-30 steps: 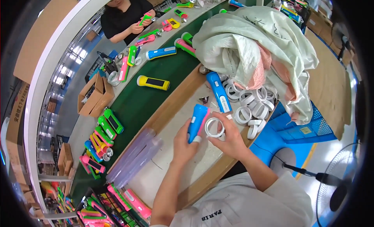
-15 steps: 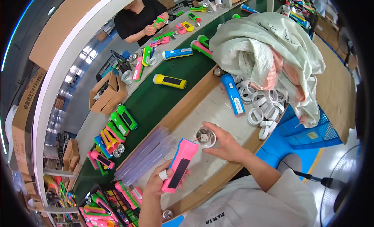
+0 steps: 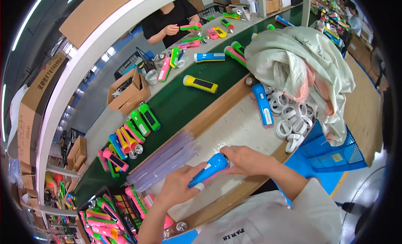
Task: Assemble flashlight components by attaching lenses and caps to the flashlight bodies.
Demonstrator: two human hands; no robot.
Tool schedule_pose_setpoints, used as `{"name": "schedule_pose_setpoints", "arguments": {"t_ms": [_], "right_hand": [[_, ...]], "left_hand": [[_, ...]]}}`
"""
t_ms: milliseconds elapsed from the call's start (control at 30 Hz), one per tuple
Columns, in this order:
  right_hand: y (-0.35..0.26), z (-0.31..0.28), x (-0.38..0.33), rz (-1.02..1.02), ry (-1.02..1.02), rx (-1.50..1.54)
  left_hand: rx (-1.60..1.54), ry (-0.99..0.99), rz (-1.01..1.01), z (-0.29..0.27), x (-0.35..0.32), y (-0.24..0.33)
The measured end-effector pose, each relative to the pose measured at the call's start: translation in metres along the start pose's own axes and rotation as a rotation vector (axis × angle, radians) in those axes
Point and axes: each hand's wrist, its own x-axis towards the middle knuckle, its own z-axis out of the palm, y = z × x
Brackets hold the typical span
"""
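A blue and pink flashlight [image 3: 212, 168] lies slantwise in my hands above the tray, its blue side up. My left hand [image 3: 181, 184] is closed round its body, with a white band on one finger. My right hand [image 3: 248, 161] is closed at the wide front end, where the fingers mostly hide the reflector and white ring. Another blue flashlight [image 3: 262, 105] lies beside a heap of white rings [image 3: 289, 118] at the tray's right end. Clear purple-tinted plastic sleeves [image 3: 165, 160] lie to the left of my hands.
Beyond the tray's cardboard edge [image 3: 201, 120] runs a green conveyor belt [image 3: 167, 103] with several flashlights. A pale woven sack [image 3: 301, 59] bulges at the right above a blue crate [image 3: 335, 151]. A black basket [image 3: 121, 202] of flashlights stands lower left. Across the belt, a person [image 3: 169, 24] holds a flashlight.
The flashlight has turned from its pink, dark-panelled side to its blue side. My right hand has brought the ring and reflector against its front end. The view has shifted slightly.
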Motion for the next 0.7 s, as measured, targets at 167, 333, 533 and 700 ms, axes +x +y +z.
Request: {"name": "schedule_pose_setpoints", "arguments": {"t_ms": [167, 333, 533, 700], "right_hand": [[-0.009, -0.017, -0.019, -0.224, 0.13, 0.241], [-0.065, -0.019, -0.04, -0.754, 0.289, 0.169], [-0.036, 0.014, -0.017, 0.051, 0.327, 0.86], [-0.005, 0.008, 0.0, 0.221, 0.2, 1.271]], "left_hand": [[0.096, 0.119, 0.123, 0.006, -0.016, 0.031], [-0.997, -0.369, 0.051, 0.007, -0.035, 0.029], [-0.278, 0.225, 0.128, 0.019, -0.019, 0.052], [0.158, 0.291, 0.127, 0.037, -0.001, 0.036]]}}
